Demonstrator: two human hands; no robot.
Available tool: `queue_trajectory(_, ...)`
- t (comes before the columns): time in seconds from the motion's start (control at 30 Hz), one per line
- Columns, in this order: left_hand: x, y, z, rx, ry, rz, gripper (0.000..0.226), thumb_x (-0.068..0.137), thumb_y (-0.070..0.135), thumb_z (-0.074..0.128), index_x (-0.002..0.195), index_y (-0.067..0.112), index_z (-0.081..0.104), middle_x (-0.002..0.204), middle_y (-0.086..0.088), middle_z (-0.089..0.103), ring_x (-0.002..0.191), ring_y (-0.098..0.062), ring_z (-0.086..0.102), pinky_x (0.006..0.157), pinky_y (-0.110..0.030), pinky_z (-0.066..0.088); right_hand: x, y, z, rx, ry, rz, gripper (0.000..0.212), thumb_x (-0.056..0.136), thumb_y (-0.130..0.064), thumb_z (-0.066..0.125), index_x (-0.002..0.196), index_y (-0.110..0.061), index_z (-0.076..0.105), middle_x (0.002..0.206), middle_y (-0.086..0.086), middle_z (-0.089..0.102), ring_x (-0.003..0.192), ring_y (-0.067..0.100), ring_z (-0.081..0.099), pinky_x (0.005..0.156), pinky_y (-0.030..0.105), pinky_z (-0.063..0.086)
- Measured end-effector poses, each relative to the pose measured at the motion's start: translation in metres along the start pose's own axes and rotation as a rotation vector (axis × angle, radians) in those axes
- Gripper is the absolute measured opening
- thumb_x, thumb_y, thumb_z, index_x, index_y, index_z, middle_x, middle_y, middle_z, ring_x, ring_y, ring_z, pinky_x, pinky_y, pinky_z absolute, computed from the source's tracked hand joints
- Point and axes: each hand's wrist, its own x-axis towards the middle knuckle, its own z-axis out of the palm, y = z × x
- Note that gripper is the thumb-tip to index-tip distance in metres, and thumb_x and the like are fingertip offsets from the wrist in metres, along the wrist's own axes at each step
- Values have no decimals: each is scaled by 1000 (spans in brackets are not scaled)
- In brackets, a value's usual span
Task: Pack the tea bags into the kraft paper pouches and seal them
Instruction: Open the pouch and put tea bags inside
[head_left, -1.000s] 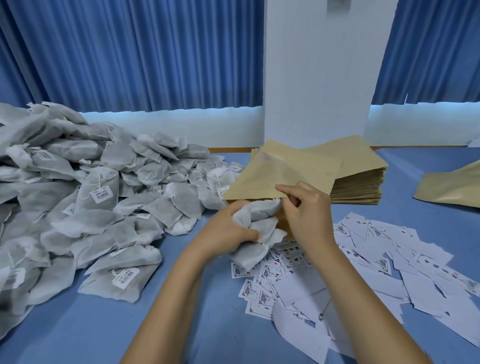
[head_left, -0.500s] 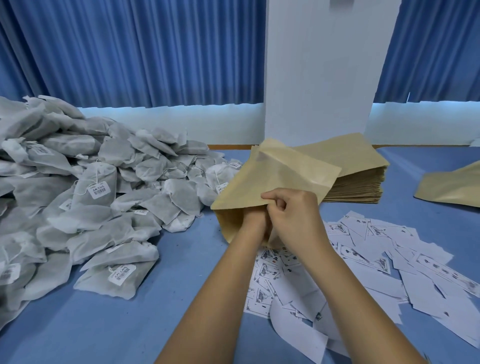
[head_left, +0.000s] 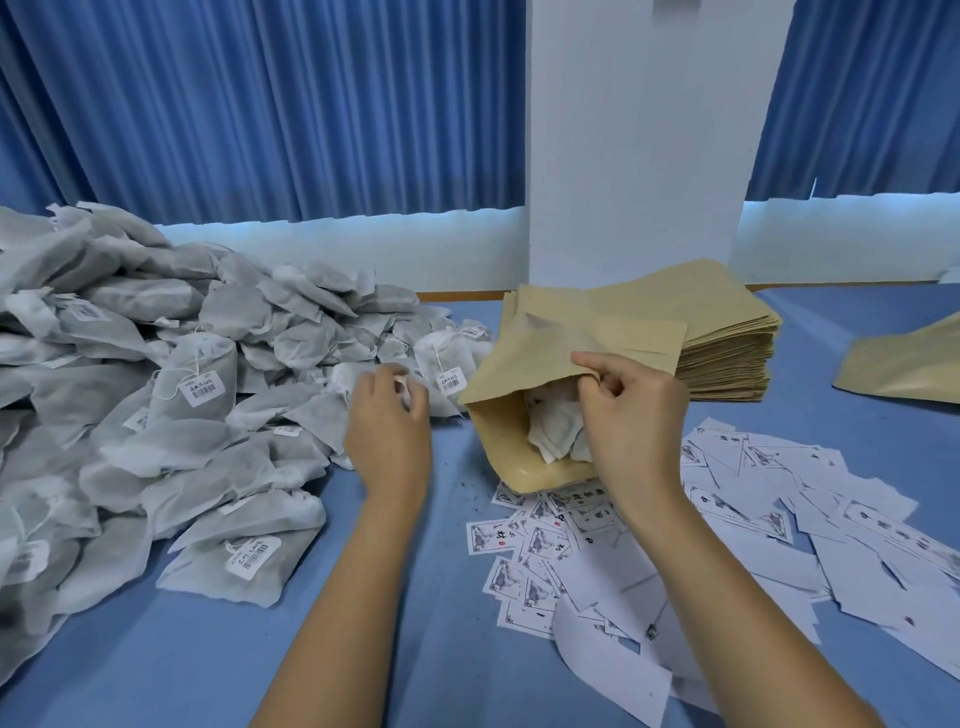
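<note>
A kraft paper pouch (head_left: 524, 353) lies on the blue table with its mouth open toward me. Several white tea bags (head_left: 553, 428) show inside it. My right hand (head_left: 631, 415) pinches the upper lip of the mouth and holds it up. My left hand (head_left: 387, 431) is at the near edge of the big tea bag pile (head_left: 156, 395), left of the pouch. Its fingers curl round a white tea bag (head_left: 404, 391) there, slightly blurred.
A thick stack of flat kraft pouches (head_left: 727, 338) sits behind the open one. Another pouch (head_left: 904, 364) lies at the far right. Printed paper labels (head_left: 779, 519) are scattered under my right forearm. A white pillar (head_left: 634, 156) and blue curtains stand behind the table.
My left hand came out of the pouch, leaving the tea bags inside, and moved left to the pile. My right hand kept hold of the pouch mouth.
</note>
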Motion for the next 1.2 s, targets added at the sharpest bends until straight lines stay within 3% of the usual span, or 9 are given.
queue_trajectory(0.07, 6, -20, 14, 141, -300, -102, 42, 93, 31, 57, 134, 26, 51, 107, -11, 49, 83, -24, 53, 67, -30, 39, 0, 2, 1, 32, -9, 57, 32, 77, 9, 55, 95, -8, 76, 48, -10, 38, 49, 4, 43, 54, 7, 32)
queue_trajectory(0.13, 5, -33, 28, 226, -474, -80, 40, 92, 29, 59, 130, 17, 53, 108, -15, 51, 87, -31, 57, 68, -33, 40, 0, 3, 2, 73, -8, 96, 31, 78, 8, 56, 94, -9, 77, 50, -8, 37, 48, 4, 41, 53, 8, 32)
queue_trajectory(0.27, 5, -31, 31, 108, -314, -239, 32, 89, 19, 62, 67, -3, 53, 67, -21, 57, 65, -34, 56, 56, -32, 33, 2, 5, 3, 82, -7, 105, 31, 78, 7, 57, 93, -12, 77, 49, -8, 35, 47, 4, 38, 52, 8, 31)
queue_trajectory(0.4, 19, -11, -3, -151, 2, -236, 18, 73, -2, 57, 57, 2, 52, 48, 2, 43, 47, -13, 36, 48, -14, 32, 5, 6, 3, 90, 5, 105, 32, 78, 7, 57, 93, -12, 77, 49, -9, 33, 46, 4, 37, 51, 8, 31)
queue_trajectory(0.53, 16, -9, -17, -86, -391, -265, 7, 77, 8, 60, 78, 15, 58, 69, -3, 57, 64, -24, 58, 57, -16, 42, 1, 7, 3, 86, -7, 95, 33, 77, 8, 56, 94, -11, 77, 50, -8, 34, 46, 4, 37, 51, 8, 31)
queue_trajectory(0.67, -19, 3, -11, 230, -957, -181, 48, 85, 47, 60, 131, 39, 46, 125, -12, 37, 102, -34, 57, 88, -34, 44, -5, 8, 4, 88, -44, 113, 32, 79, 7, 57, 95, -12, 77, 52, -7, 37, 48, 4, 37, 52, 8, 31)
queue_trajectory(0.83, -20, 17, -24, 339, -755, -99, 25, 86, 22, 54, 110, 13, 54, 110, -10, 59, 97, -30, 58, 78, -32, 47, -3, 7, 0, 90, -28, 107, 33, 79, 8, 57, 95, -13, 76, 52, -4, 35, 48, 6, 35, 52, 9, 31)
queue_trajectory(0.97, -6, 39, -62, -221, -1066, -168, 28, 63, 32, 58, 86, 19, 69, 72, 11, 66, 71, -9, 61, 54, -16, 41, -1, 5, -1, 95, -42, 112, 32, 79, 8, 57, 94, -12, 77, 51, -6, 34, 47, 4, 35, 53, 8, 30)
queue_trajectory(1.2, -45, 91, -15, -603, -1070, -354, 14, 94, 17, 50, 104, 22, 59, 109, -10, 66, 88, -14, 59, 67, -12, 42, -2, -10, -3, 50, -119, 27, 35, 76, 12, 53, 82, -11, 78, 39, -12, 39, 46, 1, 45, 53, 5, 33)
